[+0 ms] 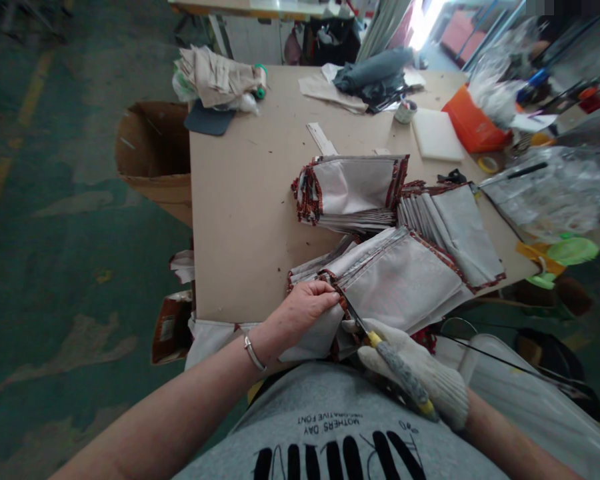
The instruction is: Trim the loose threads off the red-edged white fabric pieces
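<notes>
My bare left hand (305,307) pinches the red-trimmed cloth (323,335) at the near edge of the surface (240,227), while my gloved right hand (427,369) grips the tool (396,363), its long axis slanting forward-left, tip just beside my left fingertips.

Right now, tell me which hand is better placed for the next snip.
Likely the right hand, in a white knitted glove: it holds the dark cutting tool with a grey and yellow handle, its blade by the red-brown fabric edge. The bare left hand pinches that edge, so seems suited to steadying.
</notes>
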The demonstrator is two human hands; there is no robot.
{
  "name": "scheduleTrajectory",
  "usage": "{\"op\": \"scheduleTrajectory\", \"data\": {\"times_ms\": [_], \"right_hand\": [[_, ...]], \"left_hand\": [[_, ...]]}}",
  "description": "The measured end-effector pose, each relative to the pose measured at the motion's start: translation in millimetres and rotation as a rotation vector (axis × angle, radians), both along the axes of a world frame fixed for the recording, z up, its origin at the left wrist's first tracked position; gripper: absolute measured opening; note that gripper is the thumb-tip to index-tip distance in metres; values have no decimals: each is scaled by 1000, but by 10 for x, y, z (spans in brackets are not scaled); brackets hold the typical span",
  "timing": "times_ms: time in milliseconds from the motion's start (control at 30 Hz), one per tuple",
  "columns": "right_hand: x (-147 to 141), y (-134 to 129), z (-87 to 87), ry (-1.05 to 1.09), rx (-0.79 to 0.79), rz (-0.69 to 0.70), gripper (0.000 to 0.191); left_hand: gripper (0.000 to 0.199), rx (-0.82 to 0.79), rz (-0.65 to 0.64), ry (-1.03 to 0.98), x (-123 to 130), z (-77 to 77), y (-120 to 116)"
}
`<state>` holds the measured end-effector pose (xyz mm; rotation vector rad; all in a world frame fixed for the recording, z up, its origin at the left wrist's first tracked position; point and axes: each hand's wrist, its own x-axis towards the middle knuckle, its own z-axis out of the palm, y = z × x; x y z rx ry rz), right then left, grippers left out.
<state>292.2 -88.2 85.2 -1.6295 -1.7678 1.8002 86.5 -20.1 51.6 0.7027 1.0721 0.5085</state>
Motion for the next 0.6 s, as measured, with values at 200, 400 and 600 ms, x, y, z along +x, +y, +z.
{"op": "scheduleTrajectory", "data": {"times_ms": [200, 400, 600], "right_hand": [[-77, 12, -190, 1, 41, -59, 39], [-124, -66, -372, 150, 24, -176, 45], [-114, -50, -252, 237, 27, -255, 39]], "left_hand": [[22, 28, -17, -3, -7, 20, 5], [22, 20, -15, 10, -2, -29, -3], [21, 36, -70, 54, -39, -3, -7]]}}
